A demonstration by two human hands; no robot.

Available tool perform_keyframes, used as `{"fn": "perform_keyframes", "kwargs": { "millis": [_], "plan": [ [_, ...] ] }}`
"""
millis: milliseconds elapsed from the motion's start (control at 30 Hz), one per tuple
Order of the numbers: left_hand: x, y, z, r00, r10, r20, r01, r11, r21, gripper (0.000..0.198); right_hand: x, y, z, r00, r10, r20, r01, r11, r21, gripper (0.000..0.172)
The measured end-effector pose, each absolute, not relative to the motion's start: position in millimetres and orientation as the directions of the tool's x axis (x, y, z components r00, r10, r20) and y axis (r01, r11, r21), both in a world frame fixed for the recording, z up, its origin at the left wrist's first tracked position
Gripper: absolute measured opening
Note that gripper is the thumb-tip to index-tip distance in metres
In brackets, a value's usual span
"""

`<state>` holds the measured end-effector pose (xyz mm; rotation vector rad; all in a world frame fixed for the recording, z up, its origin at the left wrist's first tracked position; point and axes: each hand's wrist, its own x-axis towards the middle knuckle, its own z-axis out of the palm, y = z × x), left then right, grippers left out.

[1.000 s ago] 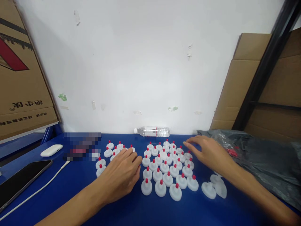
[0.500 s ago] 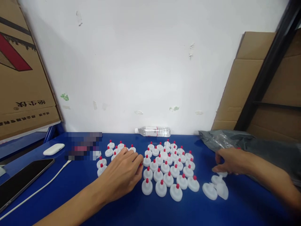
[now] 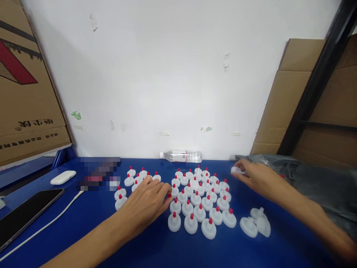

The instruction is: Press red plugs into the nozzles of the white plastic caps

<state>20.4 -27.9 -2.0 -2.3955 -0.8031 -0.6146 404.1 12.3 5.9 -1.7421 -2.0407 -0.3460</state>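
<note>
My left hand (image 3: 150, 197) is closed in a pinch on a small red cap (image 3: 169, 195), just left of a large group of white round lids with red tips (image 3: 199, 212). A smaller group of the same capped lids (image 3: 121, 202) stands behind and to the left of this hand, which partly hides it. My right hand (image 3: 249, 173) is raised over the back right of the table, its fingers closed on a white lid (image 3: 236, 170). Nearer on the right lie several white lids without red tips (image 3: 249, 226).
A clear plastic bottle (image 3: 182, 156) lies along the wall. Grey plastic bags (image 3: 312, 182) cover the right side beyond my forearm. On the left are a phone (image 3: 25, 214), a white cable (image 3: 52, 224) and a white earbud case (image 3: 63, 177). Cardboard (image 3: 290, 93) leans at the right.
My right hand has lifted a white lid from the loose lids and moved it up and left. My left hand has barely moved; the red cap in its fingertips now shows more clearly.
</note>
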Motion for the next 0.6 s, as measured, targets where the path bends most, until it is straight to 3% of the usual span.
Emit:
{"fn": "perform_keyframes", "kwargs": {
  "millis": [167,267,400,600],
  "plan": [
    [19.9,-28.1,-1.5,0.712,0.380,0.590,0.642,-0.693,-0.328,0.033,366.5,-6.4,29.2,-0.167,0.831,0.530,0.925,0.318,-0.207,0.026],
    [19.2,-28.9,-2.0,0.709,0.380,0.594,0.628,-0.723,-0.288,0.035,344.0,-24.1,35.6,-0.276,0.718,0.639,0.860,0.482,-0.170,0.028],
    [20.7,-31.8,0.6,0.706,0.345,0.619,0.604,-0.749,-0.271,0.035,320.8,-42.1,28.4,-0.457,0.589,0.666,0.719,0.686,-0.114,0.029],
    [24.2,-37.1,3.9,0.695,0.336,0.635,0.602,-0.755,-0.260,0.035,304.4,-52.5,11.8,-0.601,0.380,0.703,0.553,0.833,0.023,0.030]
  ]
}}
